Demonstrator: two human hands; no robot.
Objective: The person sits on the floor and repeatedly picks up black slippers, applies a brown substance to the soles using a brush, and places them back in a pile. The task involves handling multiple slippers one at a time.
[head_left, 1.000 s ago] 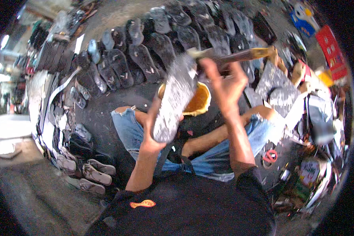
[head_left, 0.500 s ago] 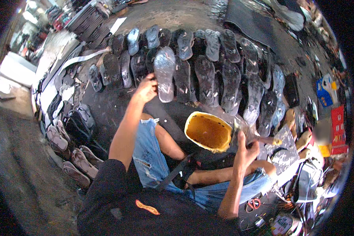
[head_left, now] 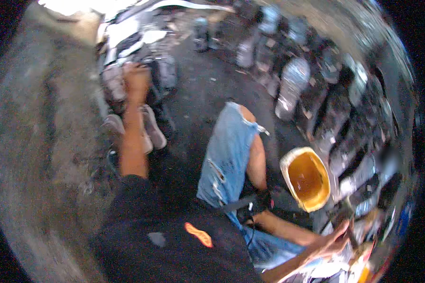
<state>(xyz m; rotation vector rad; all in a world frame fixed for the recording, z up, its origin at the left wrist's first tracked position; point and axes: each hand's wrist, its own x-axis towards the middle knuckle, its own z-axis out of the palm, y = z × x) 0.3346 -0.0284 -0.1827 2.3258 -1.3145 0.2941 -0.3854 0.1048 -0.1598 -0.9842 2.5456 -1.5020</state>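
Left hand [head_left: 137, 80] off the sole [head_left: 293, 87] and over to the slippers [head_left: 154, 129]

Half a second back that hand was at the edge of the grey sole; now it has swung well away to the person's left, the arm stretched straight out. Its fingers look bent down over the slippers, but blur hides them, and I cannot tell whether they have gripped one or are only touching. The forearm passes over the slippers nearer the body, with one showing on each side of it.

The sole lies by itself, let go, at the front of the rows of dark soles [head_left: 315, 99], on the black mat [head_left: 200, 89]. Its upper end looks shiny and pale.

The right hand [head_left: 337, 238] is low on the other side, out past the bent leg in torn jeans [head_left: 229, 151]. Something dark shows beside its fingers; I cannot tell whether it is held. Just beyond that hand stands the yellow tub [head_left: 315, 204], amber inside, between the knee and the soles.

Bare grey floor [head_left: 56, 155] runs along the far left, next to the slippers.
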